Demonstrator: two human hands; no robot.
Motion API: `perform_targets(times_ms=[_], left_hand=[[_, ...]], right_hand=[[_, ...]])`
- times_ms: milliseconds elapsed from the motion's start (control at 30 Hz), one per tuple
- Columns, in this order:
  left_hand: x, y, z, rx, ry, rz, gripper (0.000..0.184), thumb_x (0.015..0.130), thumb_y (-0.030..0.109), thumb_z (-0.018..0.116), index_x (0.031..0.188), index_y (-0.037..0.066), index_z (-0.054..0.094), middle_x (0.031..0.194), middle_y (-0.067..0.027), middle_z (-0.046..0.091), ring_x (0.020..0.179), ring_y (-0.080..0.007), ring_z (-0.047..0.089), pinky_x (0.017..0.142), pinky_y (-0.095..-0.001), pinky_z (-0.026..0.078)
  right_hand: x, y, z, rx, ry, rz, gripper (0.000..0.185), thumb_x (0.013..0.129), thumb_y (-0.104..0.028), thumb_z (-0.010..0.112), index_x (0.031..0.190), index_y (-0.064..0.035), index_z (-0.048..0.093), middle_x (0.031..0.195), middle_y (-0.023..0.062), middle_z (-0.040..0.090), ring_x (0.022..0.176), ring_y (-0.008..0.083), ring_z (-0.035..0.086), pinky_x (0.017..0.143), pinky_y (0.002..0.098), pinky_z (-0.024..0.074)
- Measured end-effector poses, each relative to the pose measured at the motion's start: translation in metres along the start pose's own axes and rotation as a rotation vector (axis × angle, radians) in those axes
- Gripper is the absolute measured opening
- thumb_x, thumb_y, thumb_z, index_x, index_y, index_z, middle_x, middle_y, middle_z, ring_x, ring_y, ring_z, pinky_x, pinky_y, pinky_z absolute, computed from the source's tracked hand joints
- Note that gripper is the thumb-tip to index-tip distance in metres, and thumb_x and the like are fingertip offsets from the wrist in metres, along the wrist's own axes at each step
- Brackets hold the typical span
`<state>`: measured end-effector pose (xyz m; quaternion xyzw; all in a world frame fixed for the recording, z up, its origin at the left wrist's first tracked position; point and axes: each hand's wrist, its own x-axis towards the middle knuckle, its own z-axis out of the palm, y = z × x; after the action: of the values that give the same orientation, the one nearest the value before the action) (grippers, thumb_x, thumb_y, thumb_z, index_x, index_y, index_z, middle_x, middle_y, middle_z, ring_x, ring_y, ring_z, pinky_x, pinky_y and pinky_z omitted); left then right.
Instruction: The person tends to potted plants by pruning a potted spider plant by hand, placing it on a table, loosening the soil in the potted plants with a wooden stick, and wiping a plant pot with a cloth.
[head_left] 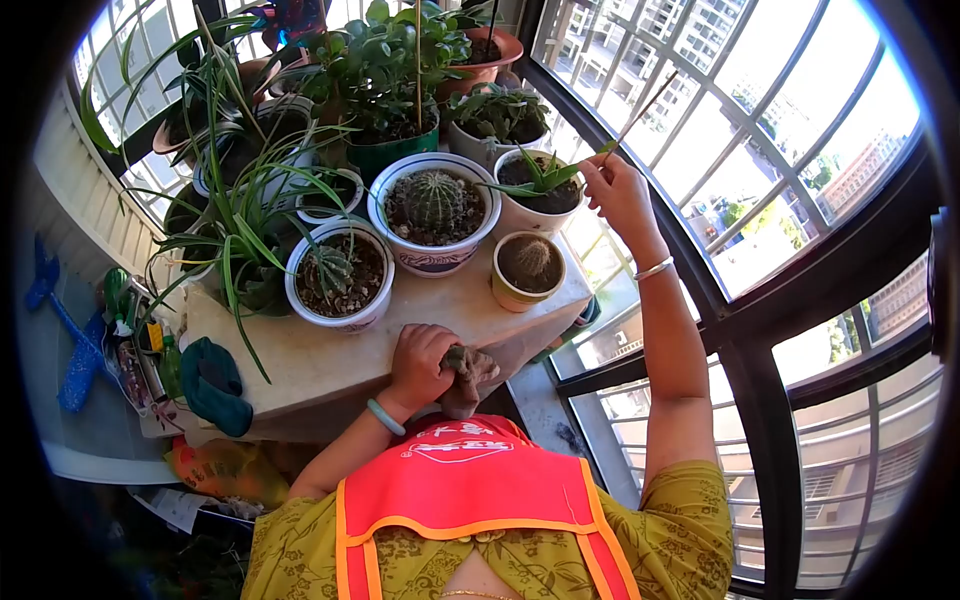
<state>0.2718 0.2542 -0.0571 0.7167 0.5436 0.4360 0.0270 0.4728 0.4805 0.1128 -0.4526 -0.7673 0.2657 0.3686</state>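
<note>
My right hand [620, 205], with a silver bracelet at its wrist, pinches a green aloe leaf [600, 150] at the right edge of the table. Beside it stands a white pot with an aloe plant [540, 180]. My left hand [420, 362], a jade bangle at its wrist, is closed around a brownish crumpled cloth or glove [478, 372] at the table's front edge. A small cactus pot [528, 272] lies between my hands. A larger white pot [434, 212] holds a round cactus, and another white pot [340, 275] stands to its left.
Several leafy plants [385, 70] fill the back of the stone-topped table [450, 315]. A spider plant [240, 230] spreads over the left side. A dark green glove [215, 388] hangs at the front left edge. Barred windows [740, 130] rise on the right.
</note>
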Motion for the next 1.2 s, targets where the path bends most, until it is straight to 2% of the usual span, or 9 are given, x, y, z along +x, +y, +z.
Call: perform_targets(times_ms=[100,300,367,567,767,900,967,1100,1200], left_hand=[[0.001,0.001,0.001,0.016,0.004,0.005,0.028,0.054,0.003,0.057,0.081,0.009,0.055,0.082,-0.0066,0.058,0.081,-0.0275,0.054,0.076,-0.0385,0.039],[0.004,0.005,0.001,0.030,0.023,0.028,0.026,0.054,0.003,0.057,0.079,0.007,0.055,0.080,-0.0076,0.058,0.078,-0.0286,0.055,0.074,-0.0387,0.039],[0.002,0.005,0.001,0.030,0.025,0.035,0.026,0.054,0.003,0.057,0.079,0.007,0.055,0.079,-0.0076,0.058,0.078,-0.0286,0.055,0.074,-0.0388,0.039],[0.001,0.002,0.004,0.061,0.009,0.042,0.028,0.054,0.005,0.057,0.081,0.009,0.055,0.082,-0.0064,0.057,0.080,-0.0273,0.055,0.076,-0.0389,0.040],[0.001,0.004,0.003,0.074,0.014,0.041,0.027,0.055,0.006,0.057,0.081,0.009,0.055,0.081,-0.0067,0.058,0.079,-0.0275,0.055,0.076,-0.0393,0.040],[0.004,0.007,0.002,0.074,0.020,0.036,0.025,0.056,0.006,0.059,0.081,0.009,0.056,0.080,-0.0069,0.058,0.078,-0.0275,0.055,0.074,-0.0387,0.040],[0.004,0.007,0.001,0.081,0.026,0.041,0.023,0.057,0.006,0.060,0.080,0.008,0.057,0.079,-0.0070,0.059,0.076,-0.0275,0.056,0.072,-0.0384,0.040],[0.005,0.008,0.001,0.078,0.026,0.025,0.023,0.057,0.006,0.060,0.079,0.008,0.056,0.078,-0.0070,0.059,0.075,-0.0279,0.056,0.071,-0.0383,0.041],[0.005,0.007,0.001,0.077,0.024,0.023,0.022,0.058,0.007,0.060,0.080,0.008,0.056,0.079,-0.0071,0.059,0.075,-0.0281,0.055,0.071,-0.0384,0.041]], right_hand=[[0.006,-0.003,0.002,-0.019,0.062,-0.021,0.031,0.087,-0.029,0.058,0.088,0.0016,0.061,0.057,0.0061,0.057,0.049,0.0126,0.055,0.049,0.0278,0.0443],[0.004,-0.020,-0.016,-0.026,0.151,-0.125,0.035,0.093,-0.029,0.050,0.080,0.0027,0.055,0.058,0.0115,0.055,0.047,0.0199,0.054,0.049,0.0317,0.0429],[0.002,-0.031,-0.026,-0.052,0.185,-0.179,0.040,0.094,-0.035,0.047,0.081,0.0024,0.055,0.058,0.0114,0.054,0.047,0.0199,0.053,0.050,0.0332,0.0427],[-0.011,-0.036,-0.030,0.061,0.131,-0.187,0.037,0.095,-0.031,0.048,0.080,0.0020,0.054,0.058,0.0051,0.052,0.047,0.0098,0.050,0.047,0.0251,0.0413],[-0.013,-0.034,-0.029,0.088,0.113,-0.129,0.036,0.094,-0.031,0.048,0.081,0.0018,0.056,0.057,0.0043,0.053,0.048,0.0091,0.050,0.048,0.0244,0.0413],[-0.011,-0.009,0.003,0.016,-0.105,-0.098,0.032,0.092,-0.028,0.051,0.082,0.0018,0.056,0.058,0.0099,0.057,0.050,0.0144,0.054,0.050,0.0292,0.0433],[-0.006,0.003,0.012,0.025,-0.031,-0.180,0.030,0.092,-0.025,0.052,0.080,0.0022,0.056,0.057,0.0098,0.057,0.050,0.0154,0.055,0.050,0.0299,0.0436],[0.001,-0.013,-0.006,0.065,0.026,-0.119,0.031,0.092,-0.026,0.052,0.077,0.0015,0.057,0.054,0.0073,0.055,0.045,0.0112,0.052,0.045,0.0262,0.0417],[0.001,-0.027,-0.018,0.017,0.082,-0.183,0.033,0.092,-0.027,0.052,0.078,0.0026,0.057,0.055,0.0061,0.055,0.045,0.0107,0.052,0.044,0.0249,0.0411]])
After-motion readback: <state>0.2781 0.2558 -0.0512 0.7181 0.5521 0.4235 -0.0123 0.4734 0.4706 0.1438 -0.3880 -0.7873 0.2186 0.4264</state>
